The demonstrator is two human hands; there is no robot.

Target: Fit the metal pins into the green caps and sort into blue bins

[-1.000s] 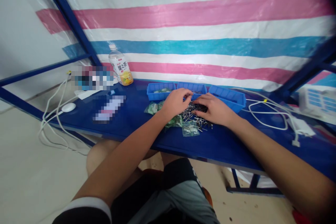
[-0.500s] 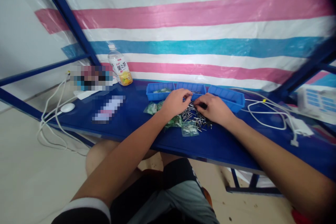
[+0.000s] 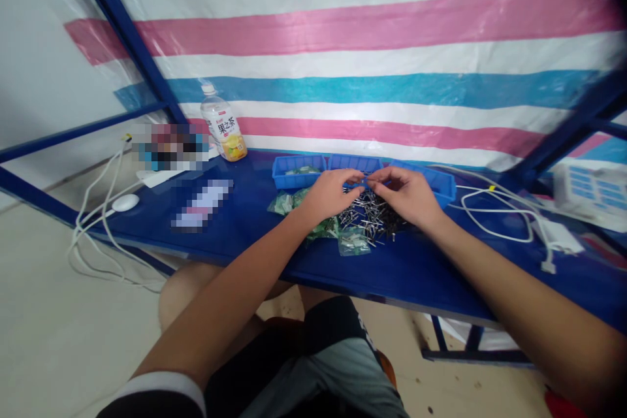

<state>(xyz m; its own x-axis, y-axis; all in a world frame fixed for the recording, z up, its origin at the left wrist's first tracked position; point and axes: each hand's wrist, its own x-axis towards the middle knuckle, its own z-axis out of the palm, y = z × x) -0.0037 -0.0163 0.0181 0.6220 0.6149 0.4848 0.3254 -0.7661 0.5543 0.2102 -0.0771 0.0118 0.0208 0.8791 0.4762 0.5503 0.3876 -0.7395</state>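
My left hand [image 3: 334, 193] and my right hand [image 3: 407, 191] meet fingertip to fingertip just above a pile of thin silver metal pins [image 3: 369, 217], some with dark ends. The fingers of both are drawn together in a pinch; whatever lies between them is too small to make out. Behind the hands stand a left blue bin [image 3: 300, 181] with small clear-green packets, a middle blue bin [image 3: 355, 162] partly covered by my fingers, and a right blue bin [image 3: 443, 188] partly behind my right hand. Green-tinted plastic packets [image 3: 354, 243] lie beside the pile, under and around my left wrist.
A drink bottle [image 3: 226, 127] stands at the back left, near a white mouse [image 3: 126, 202]. White cables [image 3: 494, 192] and a power adapter [image 3: 561, 238] lie at the right. The blue tabletop [image 3: 337, 274] ends just before my lap. Striped sheeting hangs behind.
My right hand has lifted from the pile and turned, its fingertips now meeting those of my left hand. More of the metal pins shows beneath them. My left hand has hardly moved.
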